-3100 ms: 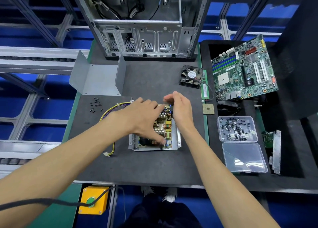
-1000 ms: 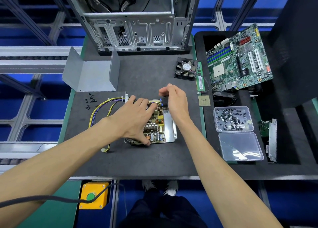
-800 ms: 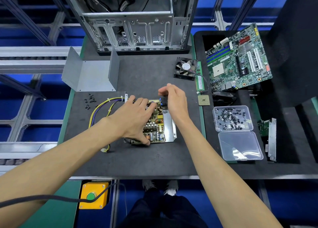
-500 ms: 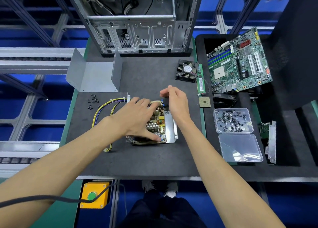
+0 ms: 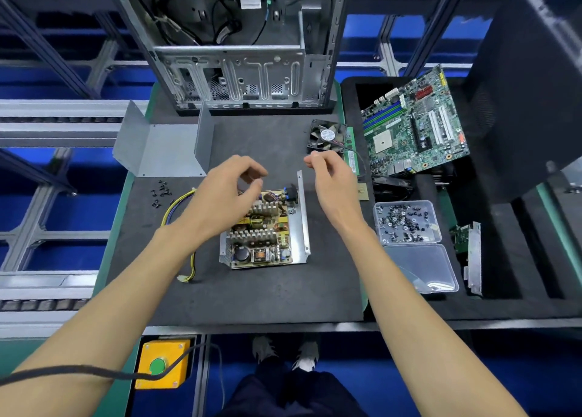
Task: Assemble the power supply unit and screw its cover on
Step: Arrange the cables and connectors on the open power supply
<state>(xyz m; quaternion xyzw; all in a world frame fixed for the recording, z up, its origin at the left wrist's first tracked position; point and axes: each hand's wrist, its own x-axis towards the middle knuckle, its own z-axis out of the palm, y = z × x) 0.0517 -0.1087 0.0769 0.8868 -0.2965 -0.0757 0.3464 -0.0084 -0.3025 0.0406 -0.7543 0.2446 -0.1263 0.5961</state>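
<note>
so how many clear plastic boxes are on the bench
2, both right of the power supply unit: one box full of small parts, and an empty one directly nearer the person, touching it.

Single head-worn wide-angle view, steeply down and forward over the near workbench (image 5: pixel 252 297).

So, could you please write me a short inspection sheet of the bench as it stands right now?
Surface: dark mat, bare in front.
Job's things: open power supply, circuit board exposed; grey metal cover lying apart behind it; loose black screws to the left.
Clutter: fan, motherboard, open screw box.
Hands: left hand and right hand above the supply, both empty.
Cables: yellow wire bundle trailing left.
Surroundings: computer case behind, yellow button box below.
</note>
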